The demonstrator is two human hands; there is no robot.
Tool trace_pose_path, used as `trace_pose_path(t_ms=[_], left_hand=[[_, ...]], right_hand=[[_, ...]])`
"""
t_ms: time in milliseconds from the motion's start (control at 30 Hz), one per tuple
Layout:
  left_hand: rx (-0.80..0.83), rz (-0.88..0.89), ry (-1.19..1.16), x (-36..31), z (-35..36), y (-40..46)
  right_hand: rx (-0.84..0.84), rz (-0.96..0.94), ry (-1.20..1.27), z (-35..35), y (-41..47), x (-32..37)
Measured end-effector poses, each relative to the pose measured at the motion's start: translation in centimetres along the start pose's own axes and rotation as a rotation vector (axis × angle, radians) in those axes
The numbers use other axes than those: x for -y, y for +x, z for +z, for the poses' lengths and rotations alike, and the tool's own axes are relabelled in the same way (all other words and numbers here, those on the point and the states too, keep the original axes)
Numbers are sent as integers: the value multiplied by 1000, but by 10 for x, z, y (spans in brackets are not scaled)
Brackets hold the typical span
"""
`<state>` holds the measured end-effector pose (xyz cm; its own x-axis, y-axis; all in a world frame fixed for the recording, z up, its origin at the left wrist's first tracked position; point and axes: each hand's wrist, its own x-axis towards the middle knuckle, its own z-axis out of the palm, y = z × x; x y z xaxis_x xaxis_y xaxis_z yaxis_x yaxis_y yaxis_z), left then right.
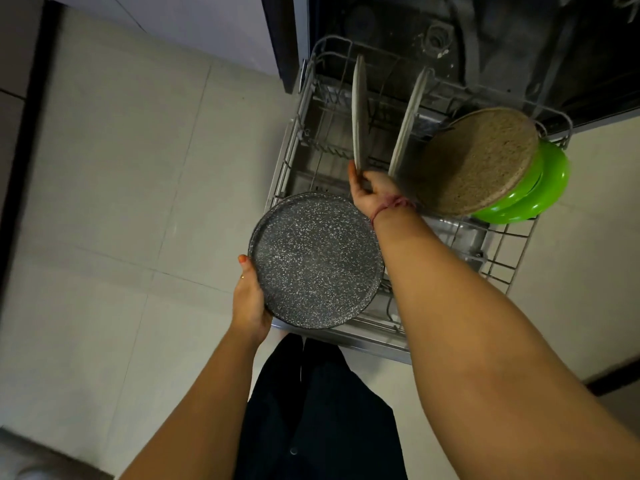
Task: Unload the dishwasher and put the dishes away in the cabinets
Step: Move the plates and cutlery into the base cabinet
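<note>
My left hand [250,299] grips a dark speckled round plate [315,259] by its left rim, held flat above the near left corner of the pulled-out dishwasher rack [512,271]. My right hand [369,188] pinches the near edge of a grey plate [358,109] that stands on edge in the rack. A second grey plate [410,119] stands on edge just to its right. Further right a brown speckled plate [478,161] leans tilted, with two green plates [550,181] behind it.
The open dishwasher cavity [450,29] lies dark beyond the rack. Pale floor tiles [121,168] spread to the left and right. A dark cabinet edge [20,168] runs along the far left. My dark trousers [311,410] show below the rack.
</note>
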<state>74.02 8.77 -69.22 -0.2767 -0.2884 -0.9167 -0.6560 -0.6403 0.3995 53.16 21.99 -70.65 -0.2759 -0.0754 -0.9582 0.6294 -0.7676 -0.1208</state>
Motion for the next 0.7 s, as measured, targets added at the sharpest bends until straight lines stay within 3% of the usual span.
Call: trace_pose_path(t_ms=[200, 400, 533, 700], left_hand=[[11, -11, 16, 2, 2, -13], [1, -39, 98, -1, 4, -29], [18, -9, 36, -5, 10, -35], [41, -42, -84, -12, 25, -35]], right_hand=[[87, 107, -8, -29, -59, 8], [91, 39, -477, -83, -124, 30], [194, -104, -780, -110, -134, 49], [156, -280, -1085, -132, -124, 62]])
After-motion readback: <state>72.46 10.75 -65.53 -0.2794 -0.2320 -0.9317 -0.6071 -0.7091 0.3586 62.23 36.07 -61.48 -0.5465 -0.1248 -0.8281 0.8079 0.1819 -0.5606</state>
